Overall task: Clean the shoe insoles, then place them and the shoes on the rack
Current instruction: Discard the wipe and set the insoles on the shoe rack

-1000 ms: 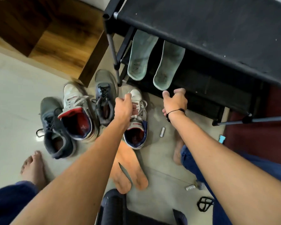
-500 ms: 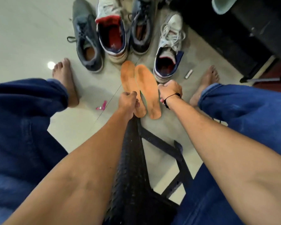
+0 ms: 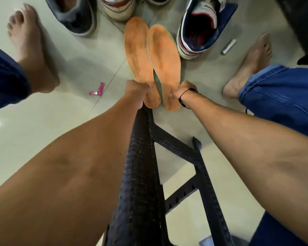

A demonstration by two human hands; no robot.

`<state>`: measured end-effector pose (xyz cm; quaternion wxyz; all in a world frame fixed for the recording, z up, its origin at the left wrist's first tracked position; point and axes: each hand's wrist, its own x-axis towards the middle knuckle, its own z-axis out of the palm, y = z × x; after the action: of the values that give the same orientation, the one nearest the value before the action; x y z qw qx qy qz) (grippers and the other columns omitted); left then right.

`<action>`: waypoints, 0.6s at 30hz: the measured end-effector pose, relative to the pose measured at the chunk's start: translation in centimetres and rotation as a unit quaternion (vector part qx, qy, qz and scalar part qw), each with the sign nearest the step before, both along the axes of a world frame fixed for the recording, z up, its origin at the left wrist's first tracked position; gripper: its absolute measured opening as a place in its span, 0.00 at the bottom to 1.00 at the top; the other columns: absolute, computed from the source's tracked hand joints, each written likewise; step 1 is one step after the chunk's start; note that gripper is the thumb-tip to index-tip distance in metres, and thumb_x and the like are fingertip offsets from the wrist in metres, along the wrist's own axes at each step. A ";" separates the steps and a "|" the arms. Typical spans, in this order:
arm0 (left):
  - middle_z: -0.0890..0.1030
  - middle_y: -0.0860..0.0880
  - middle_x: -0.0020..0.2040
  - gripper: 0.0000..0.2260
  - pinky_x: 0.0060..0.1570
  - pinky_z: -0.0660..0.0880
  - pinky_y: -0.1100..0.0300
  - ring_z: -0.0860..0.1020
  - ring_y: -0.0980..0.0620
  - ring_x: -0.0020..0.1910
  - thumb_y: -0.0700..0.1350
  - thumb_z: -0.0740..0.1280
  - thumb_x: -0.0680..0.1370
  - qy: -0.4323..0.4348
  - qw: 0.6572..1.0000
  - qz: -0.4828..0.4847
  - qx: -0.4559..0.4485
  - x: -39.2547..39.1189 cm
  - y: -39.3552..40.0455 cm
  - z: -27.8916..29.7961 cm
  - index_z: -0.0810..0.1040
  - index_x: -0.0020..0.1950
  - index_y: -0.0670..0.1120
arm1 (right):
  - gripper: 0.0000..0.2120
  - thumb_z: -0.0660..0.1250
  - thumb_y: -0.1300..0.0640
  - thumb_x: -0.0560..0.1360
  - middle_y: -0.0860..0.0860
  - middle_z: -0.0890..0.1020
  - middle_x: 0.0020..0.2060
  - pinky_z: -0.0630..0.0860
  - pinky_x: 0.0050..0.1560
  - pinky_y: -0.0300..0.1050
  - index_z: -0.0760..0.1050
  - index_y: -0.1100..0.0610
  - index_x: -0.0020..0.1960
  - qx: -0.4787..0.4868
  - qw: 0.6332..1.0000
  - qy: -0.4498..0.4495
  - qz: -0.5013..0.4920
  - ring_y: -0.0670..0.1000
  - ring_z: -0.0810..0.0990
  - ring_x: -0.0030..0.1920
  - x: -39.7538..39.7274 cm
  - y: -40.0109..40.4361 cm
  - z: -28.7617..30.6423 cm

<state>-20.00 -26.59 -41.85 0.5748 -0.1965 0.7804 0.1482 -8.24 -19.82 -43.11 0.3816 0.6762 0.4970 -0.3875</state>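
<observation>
Orange foam insoles, two, flat and long, thin green edge: left insole (image 3: 137, 55) and right insole (image 3: 164, 63) lie side by side on the pale tiled floor (image 3: 48, 125), edges touching or slightly overlapping, heels toward the person, toes near the shoes.

Left hand (image 3: 136, 89): closed at the heel of the left insole; fingers hidden below the knuckles, so whether they pinch it cannot be told.

Right hand (image 3: 184, 91), black bead bracelet at the wrist: curled at the outer heel edge of the right insole; grip likewise hidden.

White, navy and red high-top sneaker (image 3: 201, 27): just beside the right insole's toe. Grey low sneaker (image 3: 75, 15): upper left, apart. No rack in view.

Dark woven-plastic stool (image 3: 140, 174): between the forearms.

Handling note, as judgement: step is lifting the pair for cleaning. Take each by the firmer heel, one per hand, and separate the touching edges first so neither drags the other or folds.
</observation>
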 end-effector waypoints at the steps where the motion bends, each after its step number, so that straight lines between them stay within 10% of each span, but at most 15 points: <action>1: 0.74 0.45 0.61 0.18 0.48 0.72 0.58 0.74 0.47 0.56 0.38 0.66 0.76 0.008 1.000 0.001 -0.004 0.2 0.2 -0.3 0.68 0.64 0.41 | 0.17 0.65 0.55 0.74 0.56 0.76 0.61 0.75 0.58 0.48 0.73 0.59 0.61 0.001 1.000 -0.004 0.001 0.58 0.76 0.60 0.2 0.0 -0.5; 18: 0.74 0.44 0.63 0.14 0.51 0.68 0.60 0.73 0.46 0.57 0.38 0.62 0.80 0.004 0.997 0.066 -0.038 1.7 0.7 -0.2 0.70 0.65 0.40 | 0.07 0.59 0.61 0.75 0.53 0.72 0.42 0.66 0.43 0.40 0.68 0.56 0.38 -0.019 0.994 0.065 -0.085 0.53 0.72 0.45 1.0 -0.2 -1.6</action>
<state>-18.34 -25.88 -42.03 0.5529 -0.2687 0.7731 0.1564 -7.25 -20.02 -44.67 0.3268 0.6820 0.4538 -0.4713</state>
